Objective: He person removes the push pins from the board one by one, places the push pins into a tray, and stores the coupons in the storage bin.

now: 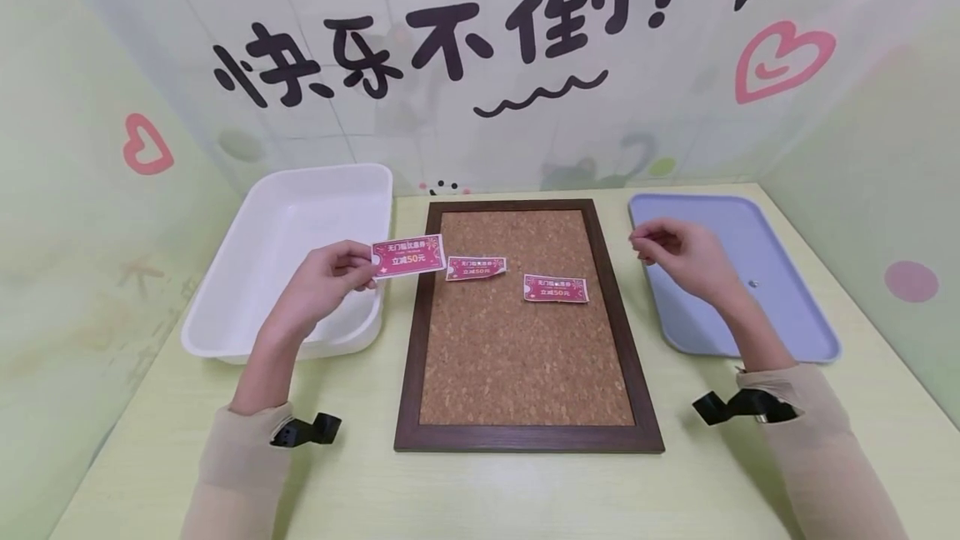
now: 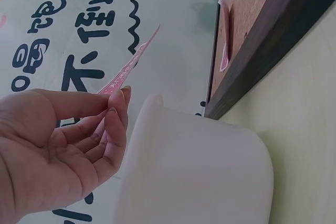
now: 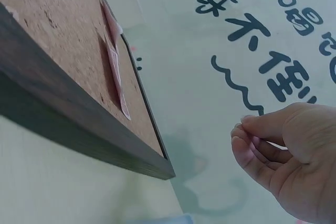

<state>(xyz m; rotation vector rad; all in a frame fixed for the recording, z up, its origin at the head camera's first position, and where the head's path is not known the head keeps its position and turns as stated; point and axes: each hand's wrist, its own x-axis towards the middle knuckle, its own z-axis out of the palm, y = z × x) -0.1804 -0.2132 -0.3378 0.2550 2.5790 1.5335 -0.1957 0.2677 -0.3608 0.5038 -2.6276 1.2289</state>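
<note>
My left hand (image 1: 321, 286) pinches a pink paper coupon (image 1: 407, 257) by its left end, raised between the white basin and the corkboard (image 1: 525, 365). The left wrist view shows this coupon nearly edge-on above the thumb and fingertips. Two similar coupons lie on the cork: one (image 1: 467, 268) near the left frame edge, another (image 1: 556, 293) right of centre, each with a small shiny dot near its upper middle. Over the left side of the blue tray, my right hand (image 1: 678, 257) has thumb and fingertips brought together; nothing shows between them in the right wrist view (image 3: 294, 156).
The white basin (image 1: 375, 307) stands left of the board, and the blue tray (image 1: 720, 332) lies to its right with one small metallic piece (image 1: 753, 282) on it. A dark wooden frame (image 1: 525, 438) edges the cork. A printed backdrop (image 1: 480, 148) rises behind the table.
</note>
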